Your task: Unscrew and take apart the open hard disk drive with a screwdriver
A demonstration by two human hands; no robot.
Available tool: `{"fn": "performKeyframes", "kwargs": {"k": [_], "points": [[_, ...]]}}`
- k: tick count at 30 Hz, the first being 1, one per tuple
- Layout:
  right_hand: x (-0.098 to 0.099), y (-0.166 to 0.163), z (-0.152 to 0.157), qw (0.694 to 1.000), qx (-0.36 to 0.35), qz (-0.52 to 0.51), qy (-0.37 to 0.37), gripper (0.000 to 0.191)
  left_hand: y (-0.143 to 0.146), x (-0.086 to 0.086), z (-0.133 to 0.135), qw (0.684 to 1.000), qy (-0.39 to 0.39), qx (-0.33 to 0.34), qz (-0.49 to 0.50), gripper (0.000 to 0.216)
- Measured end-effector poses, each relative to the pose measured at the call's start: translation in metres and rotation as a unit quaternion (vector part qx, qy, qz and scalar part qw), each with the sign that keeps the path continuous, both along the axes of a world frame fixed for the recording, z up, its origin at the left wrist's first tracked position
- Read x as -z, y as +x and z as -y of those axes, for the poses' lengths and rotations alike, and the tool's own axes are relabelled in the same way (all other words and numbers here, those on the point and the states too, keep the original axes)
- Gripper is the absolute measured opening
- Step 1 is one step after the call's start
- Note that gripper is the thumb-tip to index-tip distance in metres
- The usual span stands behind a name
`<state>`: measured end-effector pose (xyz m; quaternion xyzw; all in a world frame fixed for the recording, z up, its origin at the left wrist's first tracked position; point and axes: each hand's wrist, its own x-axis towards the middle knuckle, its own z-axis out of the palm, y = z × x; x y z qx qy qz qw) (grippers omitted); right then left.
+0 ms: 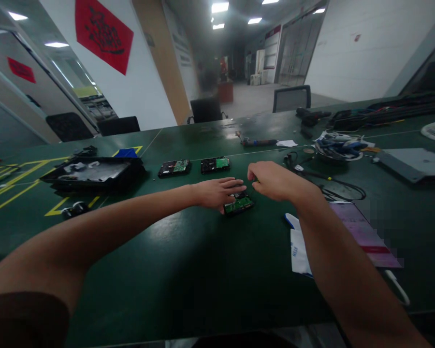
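Note:
A hard drive (239,205) with a green circuit board facing up rests on the dark green table in front of me. My left hand (219,193) grips it from the left, thumb at its near left edge and fingers stretched over its far part, hiding much of it. Just above its right end, my right hand (270,181) is closed with the fingers curled in. A small yellow-green bit shows at those fingers, too little to name. Two more hard drives lie farther back, one at the left (174,167) and one nearer the middle (215,164).
At the left stands a black tray (94,171) by yellow tape lines. Toward the right are black cables (339,186), a bowl of wires (339,147) and a grey metal case (415,163). A white packet (299,251) and a phone with a lit screen (362,232) lie beside my right forearm.

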<state>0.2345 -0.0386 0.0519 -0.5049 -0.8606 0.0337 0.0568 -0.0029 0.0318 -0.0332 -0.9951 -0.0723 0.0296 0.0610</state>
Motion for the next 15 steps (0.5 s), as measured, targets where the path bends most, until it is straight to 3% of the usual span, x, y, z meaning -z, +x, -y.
{"fn": "performKeyframes", "kwargs": {"k": [4,8,15], "points": [[0.002,0.001,0.0,1.0,0.007,-0.016,-0.002,0.019,0.014,-0.004,-0.013,0.99,-0.139,0.01,0.02,0.033],[0.004,0.001,-0.001,1.0,0.002,-0.017,0.0,0.017,0.022,-0.002,-0.017,0.964,-0.256,-0.058,0.031,0.036],[0.007,0.001,-0.005,0.999,0.007,-0.045,0.018,0.017,0.026,-0.003,-0.013,0.982,-0.178,0.019,0.064,0.044]]}}
